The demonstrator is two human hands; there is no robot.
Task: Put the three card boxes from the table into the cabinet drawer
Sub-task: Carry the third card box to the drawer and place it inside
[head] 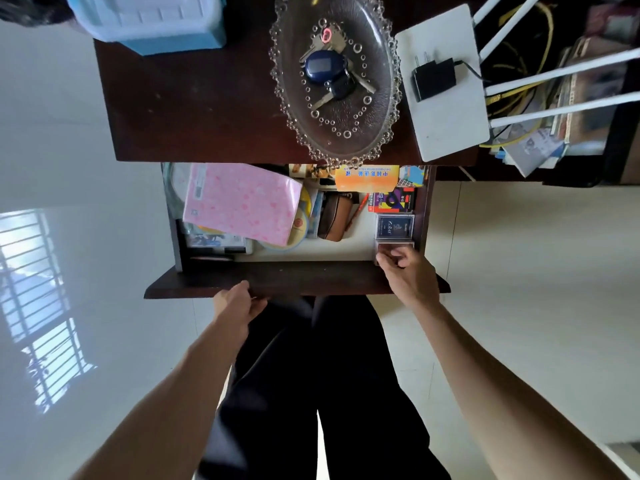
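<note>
The dark wooden cabinet drawer (pixel 298 277) stands pulled out below the table top. My left hand (pixel 237 303) grips the underside of the drawer's front panel near its middle. My right hand (pixel 408 271) reaches over the front panel into the drawer's near right corner, fingers closed on a reddish card box (pixel 386 249). Just behind it a dark blue card box (pixel 394 226) lies flat against the right wall. Further back sits a red and purple card box (pixel 391 200). No card box is visible on the table top.
The drawer also holds a pink packet (pixel 242 202), a brown case (pixel 334 216), round discs and an orange pack (pixel 367 178). On the table top (pixel 190 109) stand a glass dish with keys (pixel 332 74), a white router with a black plug (pixel 440 81) and a blue plastic box (pixel 149 19).
</note>
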